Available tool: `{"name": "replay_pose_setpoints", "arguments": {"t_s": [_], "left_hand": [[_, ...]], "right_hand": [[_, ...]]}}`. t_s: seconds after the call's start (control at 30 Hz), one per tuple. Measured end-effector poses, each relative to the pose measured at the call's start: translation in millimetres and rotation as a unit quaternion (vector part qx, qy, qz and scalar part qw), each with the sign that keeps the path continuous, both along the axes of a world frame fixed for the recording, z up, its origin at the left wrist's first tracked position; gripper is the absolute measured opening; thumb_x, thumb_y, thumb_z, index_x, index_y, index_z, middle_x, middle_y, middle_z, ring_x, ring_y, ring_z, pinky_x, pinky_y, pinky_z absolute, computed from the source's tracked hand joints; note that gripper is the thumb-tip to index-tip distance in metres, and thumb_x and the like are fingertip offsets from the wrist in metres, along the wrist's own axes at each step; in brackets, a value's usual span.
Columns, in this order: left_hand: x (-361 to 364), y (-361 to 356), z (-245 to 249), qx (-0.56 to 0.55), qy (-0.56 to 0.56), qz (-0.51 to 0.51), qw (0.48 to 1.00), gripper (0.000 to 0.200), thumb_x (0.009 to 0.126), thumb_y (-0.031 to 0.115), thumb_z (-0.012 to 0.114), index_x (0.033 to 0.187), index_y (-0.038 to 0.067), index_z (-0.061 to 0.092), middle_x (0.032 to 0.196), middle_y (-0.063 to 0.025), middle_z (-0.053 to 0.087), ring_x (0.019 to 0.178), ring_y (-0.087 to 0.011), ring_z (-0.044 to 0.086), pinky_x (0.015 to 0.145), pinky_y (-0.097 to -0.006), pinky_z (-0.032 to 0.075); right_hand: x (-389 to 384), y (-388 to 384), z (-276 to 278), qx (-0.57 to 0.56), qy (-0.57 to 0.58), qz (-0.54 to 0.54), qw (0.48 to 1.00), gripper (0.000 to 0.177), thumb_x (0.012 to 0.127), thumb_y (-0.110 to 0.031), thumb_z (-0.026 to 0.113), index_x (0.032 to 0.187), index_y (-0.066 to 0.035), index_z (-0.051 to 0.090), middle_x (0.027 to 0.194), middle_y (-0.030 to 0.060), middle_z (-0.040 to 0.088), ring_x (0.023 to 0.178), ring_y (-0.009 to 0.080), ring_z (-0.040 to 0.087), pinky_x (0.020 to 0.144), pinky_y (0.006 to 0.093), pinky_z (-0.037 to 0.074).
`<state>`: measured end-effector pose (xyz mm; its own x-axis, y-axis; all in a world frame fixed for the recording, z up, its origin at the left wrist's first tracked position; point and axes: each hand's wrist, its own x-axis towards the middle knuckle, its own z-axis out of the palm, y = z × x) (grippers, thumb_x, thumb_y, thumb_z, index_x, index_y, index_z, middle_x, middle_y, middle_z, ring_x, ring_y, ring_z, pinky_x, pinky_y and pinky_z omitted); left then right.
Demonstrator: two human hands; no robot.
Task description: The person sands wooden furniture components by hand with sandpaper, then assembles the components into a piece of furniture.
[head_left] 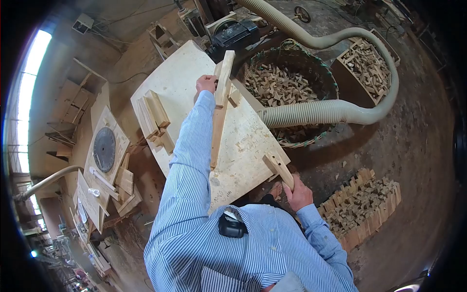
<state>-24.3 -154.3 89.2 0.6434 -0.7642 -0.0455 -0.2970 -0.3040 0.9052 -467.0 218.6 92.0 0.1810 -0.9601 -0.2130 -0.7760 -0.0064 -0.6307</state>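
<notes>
My left hand (206, 83) reaches far across the pale work table, its fingers curled closed against the side of a long wooden fence (224, 80). What the fingertips grip there, beside a small dark spot, is hidden. A narrow slot with a brownish strip (218, 134) runs from the fence toward me. Low on the right, my right hand (299, 195) is closed around the near end of a short wooden piece (278, 169) with small dark holes. That piece slants past the corner of the table (243, 165).
Wooden blocks (154, 114) lie at the table's left. Beyond it are a black motor (234, 39), a ribbed hose (311, 113) and a basket (335, 80) of offcuts. Stacked blocks (362, 207) stand on the floor at right. A second table (114, 126) carries a dark disc.
</notes>
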Motion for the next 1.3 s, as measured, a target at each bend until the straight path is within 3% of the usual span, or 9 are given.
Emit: {"name": "replay_pose_setpoints", "arguments": {"t_s": [0.27, 0.33, 0.6, 0.87, 0.97, 1.03, 1.3], "left_hand": [[7, -19, -9, -0.02, 0.024, 0.021, 0.999, 0.011, 0.087, 0.011, 0.085, 0.091, 0.002, 0.079, 0.076, -0.0048, 0.074, 0.061, -0.0108, 0.065, 0.056, -0.0266, 0.055], [6, -22, -3, -0.012, 0.015, 0.02, 1.0, 0.016, 0.086, 0.017, 0.084, 0.094, 0.003, 0.082, 0.081, -0.0089, 0.079, 0.068, -0.0154, 0.072, 0.069, -0.0316, 0.06], [25, -43, 7, -0.034, 0.03, 0.024, 0.999, 0.014, 0.086, 0.015, 0.083, 0.093, 0.003, 0.082, 0.082, -0.0092, 0.079, 0.068, -0.0153, 0.072, 0.069, -0.0317, 0.061], [55, -79, 19, -0.028, 0.044, 0.034, 0.998, 0.014, 0.085, 0.015, 0.083, 0.093, 0.003, 0.082, 0.083, -0.0095, 0.079, 0.07, -0.0162, 0.074, 0.072, -0.0322, 0.062], [67, -93, 27, -0.006, 0.024, 0.037, 0.999, 0.01, 0.088, 0.011, 0.083, 0.093, 0.002, 0.081, 0.083, -0.006, 0.078, 0.067, -0.0113, 0.07, 0.064, -0.0269, 0.06], [79, -105, 25, -0.006, 0.036, 0.035, 0.999, 0.018, 0.083, 0.018, 0.083, 0.093, 0.003, 0.082, 0.084, -0.0105, 0.08, 0.071, -0.0183, 0.075, 0.074, -0.0339, 0.062], [115, -142, 12, -0.011, 0.002, 0.022, 1.0, 0.019, 0.083, 0.021, 0.082, 0.09, 0.004, 0.083, 0.086, -0.0113, 0.081, 0.076, -0.0221, 0.077, 0.079, -0.0362, 0.062]], "right_hand": [[2, -6, -1, -0.012, -0.015, 0.008, 1.0, 0.06, 0.102, -0.045, 0.064, 0.143, -0.003, 0.055, 0.118, 0.0255, 0.072, 0.098, 0.0447, 0.073, 0.084, 0.0519, 0.059], [3, -7, -4, -0.016, -0.024, 0.01, 1.0, 0.059, 0.102, -0.044, 0.064, 0.143, -0.003, 0.054, 0.118, 0.0253, 0.072, 0.097, 0.0448, 0.073, 0.083, 0.0522, 0.059], [25, -27, -1, -0.019, -0.03, 0.009, 0.999, 0.055, 0.102, -0.041, 0.063, 0.142, -0.004, 0.054, 0.115, 0.0254, 0.072, 0.094, 0.0453, 0.072, 0.081, 0.0535, 0.058], [65, -69, 21, 0.007, -0.019, 0.005, 1.0, 0.055, 0.102, -0.039, 0.064, 0.143, -0.005, 0.053, 0.117, 0.025, 0.072, 0.1, 0.0455, 0.072, 0.085, 0.053, 0.058], [82, -88, 33, 0.025, -0.007, 0.003, 1.0, 0.053, 0.101, -0.038, 0.064, 0.143, -0.007, 0.054, 0.118, 0.0248, 0.072, 0.101, 0.0453, 0.072, 0.086, 0.0523, 0.058], [91, -100, 36, 0.025, 0.006, 0.003, 1.0, 0.052, 0.101, -0.038, 0.064, 0.142, -0.007, 0.054, 0.118, 0.0247, 0.072, 0.101, 0.0452, 0.072, 0.086, 0.0523, 0.058], [123, -133, 41, 0.021, 0.022, -0.005, 1.0, 0.052, 0.1, -0.036, 0.065, 0.142, -0.007, 0.054, 0.12, 0.0245, 0.072, 0.103, 0.0447, 0.072, 0.087, 0.0524, 0.058]]}}
